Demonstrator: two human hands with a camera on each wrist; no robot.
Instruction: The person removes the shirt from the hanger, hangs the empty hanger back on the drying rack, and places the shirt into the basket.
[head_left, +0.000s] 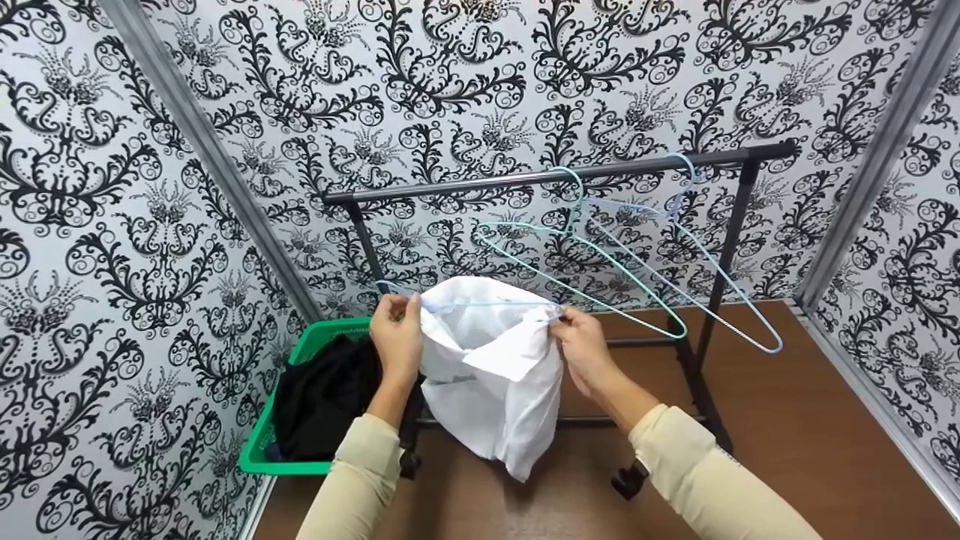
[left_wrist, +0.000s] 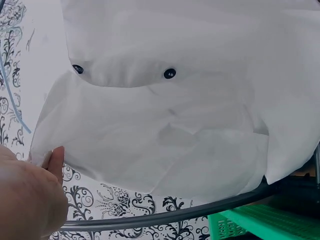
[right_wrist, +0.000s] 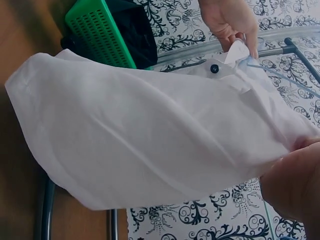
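A white shirt (head_left: 487, 405) with a collar (head_left: 502, 360) hangs between my two hands over the floor. Dark buttons (left_wrist: 170, 73) show on its front in the left wrist view. My left hand (head_left: 397, 337) pinches its upper edge at the left, thumb and fingers together. At the opposite upper corner, my right hand (head_left: 589, 349) grips the cloth with curled fingers. A thin light-blue hanger (head_left: 491, 304) runs across the shirt's opening from hand to hand, its hook (head_left: 386, 286) showing beside my left hand. The rest of the hanger is hidden by cloth.
Behind the shirt stands a dark garment rack (head_left: 465, 187) on casters. A green hanger (head_left: 622, 274) and a blue hanger (head_left: 720, 270) hang from its bar. Left of the rack, a green basket (head_left: 285, 468) holds black cloth (head_left: 322, 405). Patterned walls enclose the brown floor (head_left: 795, 450).
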